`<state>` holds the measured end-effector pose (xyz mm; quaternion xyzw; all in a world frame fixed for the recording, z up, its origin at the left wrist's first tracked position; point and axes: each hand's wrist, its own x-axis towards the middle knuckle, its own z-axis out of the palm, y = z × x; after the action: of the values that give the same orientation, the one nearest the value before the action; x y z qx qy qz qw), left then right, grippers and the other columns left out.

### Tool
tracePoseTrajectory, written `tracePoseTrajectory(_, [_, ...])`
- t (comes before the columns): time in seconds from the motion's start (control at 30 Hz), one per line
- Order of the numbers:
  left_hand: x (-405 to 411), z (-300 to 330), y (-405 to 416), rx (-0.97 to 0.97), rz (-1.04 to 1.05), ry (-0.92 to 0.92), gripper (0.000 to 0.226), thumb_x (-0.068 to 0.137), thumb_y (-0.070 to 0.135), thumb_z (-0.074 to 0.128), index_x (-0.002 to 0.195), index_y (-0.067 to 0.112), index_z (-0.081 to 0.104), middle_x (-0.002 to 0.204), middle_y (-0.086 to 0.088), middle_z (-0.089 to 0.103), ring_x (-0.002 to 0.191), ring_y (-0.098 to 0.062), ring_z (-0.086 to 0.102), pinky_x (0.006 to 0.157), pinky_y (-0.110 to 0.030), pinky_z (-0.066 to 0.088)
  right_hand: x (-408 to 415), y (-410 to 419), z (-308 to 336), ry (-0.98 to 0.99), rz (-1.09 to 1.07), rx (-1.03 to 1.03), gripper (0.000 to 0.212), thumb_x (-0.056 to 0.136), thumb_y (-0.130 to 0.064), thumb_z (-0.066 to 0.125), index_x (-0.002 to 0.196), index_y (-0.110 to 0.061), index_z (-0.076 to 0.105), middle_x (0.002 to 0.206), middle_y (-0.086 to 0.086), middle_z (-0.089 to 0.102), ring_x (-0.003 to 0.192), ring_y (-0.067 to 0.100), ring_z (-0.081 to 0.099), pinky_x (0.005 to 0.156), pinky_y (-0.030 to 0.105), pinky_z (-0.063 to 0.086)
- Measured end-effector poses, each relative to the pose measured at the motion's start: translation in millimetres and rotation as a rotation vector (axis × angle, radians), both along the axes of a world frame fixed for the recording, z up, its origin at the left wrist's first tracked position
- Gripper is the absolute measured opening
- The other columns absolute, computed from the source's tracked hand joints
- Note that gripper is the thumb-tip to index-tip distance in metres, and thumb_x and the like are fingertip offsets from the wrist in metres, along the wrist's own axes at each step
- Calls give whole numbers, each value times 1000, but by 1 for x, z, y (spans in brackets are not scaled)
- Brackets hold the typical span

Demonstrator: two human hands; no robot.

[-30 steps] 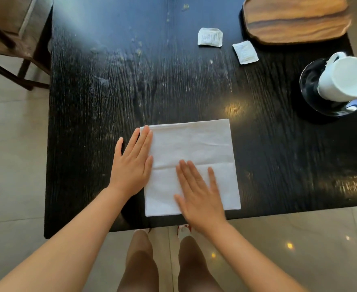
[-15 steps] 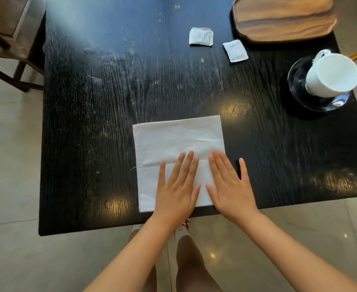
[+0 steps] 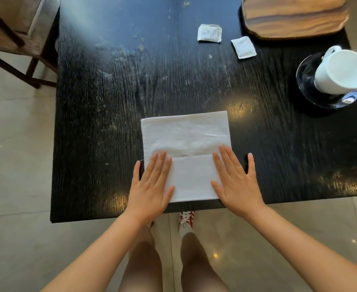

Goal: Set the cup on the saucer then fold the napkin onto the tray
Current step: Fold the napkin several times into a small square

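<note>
A white napkin (image 3: 187, 144) lies flat near the front edge of the black table (image 3: 89, 123), with a fold line across its middle. My left hand (image 3: 152, 184) presses flat on its lower left corner, fingers spread. On the lower right edge my right hand (image 3: 236, 182) lies flat, its thumb and outer fingers on the table. Neither hand holds anything. A white cup (image 3: 339, 72) stands on a dark glossy saucer (image 3: 305, 79) at the right edge. The wooden tray (image 3: 295, 15) sits at the far right corner.
Two small white sachets (image 3: 209, 33) (image 3: 243, 47) lie near the tray. A wooden chair (image 3: 9, 34) stands left of the table. My legs and a red-and-white shoe (image 3: 186, 221) show over the tiled floor below the table's front edge.
My hands slid apart along the napkin's lower half, the left one to the left corner and the right one to the right edge. The napkin stayed in place.
</note>
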<state>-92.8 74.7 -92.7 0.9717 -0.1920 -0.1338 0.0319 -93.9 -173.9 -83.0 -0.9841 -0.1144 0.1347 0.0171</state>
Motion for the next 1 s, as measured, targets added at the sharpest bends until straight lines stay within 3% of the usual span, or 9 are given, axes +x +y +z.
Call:
tracePoseTrajectory(0.13, [-4, 6, 8, -17, -54, 46, 78, 88, 62, 22, 149, 15, 8, 158, -7, 2, 145, -22, 1, 113, -54, 4, -2, -3, 3, 24, 61, -3, 70, 89, -58, 16, 147, -19, 6, 156, 7, 0, 144, 22, 3, 111, 58, 0])
tracePoseTrajectory(0.27, [-20, 9, 34, -13, -171, 54, 89, 82, 66, 38, 149, 13, 13, 157, -11, 10, 145, -23, 6, 112, -57, 8, -13, -15, 7, 81, 165, -11, 75, 88, -65, 14, 149, -22, 9, 157, 11, 4, 144, 23, 0, 110, 60, 4])
tracePoseTrajectory(0.43, [-28, 4, 57, 5, -287, 5, 92, 76, 44, 64, 148, 13, 16, 158, -8, 7, 144, -23, 8, 113, -55, 11, -30, -25, 12, 99, 328, 20, 90, 78, -74, 36, 149, -24, 9, 157, 10, 5, 144, 22, -1, 109, 63, 3])
tracePoseTrajectory(0.53, [-34, 2, 64, -14, -324, -4, 97, 67, 32, 77, 145, 12, 24, 157, -6, 1, 144, -22, 7, 113, -53, 12, -35, -29, 11, 102, 354, 45, 89, 74, -67, 45, 148, -24, 17, 156, 10, 12, 145, 23, 2, 109, 64, 6])
tracePoseTrajectory(0.6, [-35, 4, 68, -46, -355, -35, 87, 71, 25, 72, 144, 12, 28, 157, -6, 13, 144, -20, 6, 113, -50, 13, -38, -32, 10, 80, 367, 67, 83, 76, -62, 45, 147, -25, 22, 155, 11, 17, 144, 23, 6, 108, 65, 8])
tracePoseTrajectory(0.7, [-31, 10, 71, -118, -372, -95, 62, 81, 24, 48, 141, 11, 32, 147, -8, 37, 144, -17, 9, 113, -44, 14, -41, -35, 8, 16, 378, 134, 75, 80, -61, 44, 144, -25, 30, 153, 11, 24, 143, 24, 14, 109, 64, 11])
tracePoseTrajectory(0.83, [-17, 12, 74, -157, -371, -118, 55, 85, 22, 45, 138, 13, 38, 143, -5, 43, 136, -21, 34, 112, -43, 20, -37, -38, 7, -104, 371, 221, 63, 80, -50, 57, 135, -21, 46, 146, 9, 38, 138, 23, 26, 108, 62, 18])
tracePoseTrajectory(1.0, [-10, 8, 74, -195, -356, -147, 48, 86, 28, 45, 132, 14, 49, 138, -4, 47, 129, -19, 41, 111, -43, 20, -30, -33, 4, -226, 294, 321, 51, 72, -27, 75, 119, -16, 58, 128, 10, 59, 125, 22, 43, 104, 59, 29])
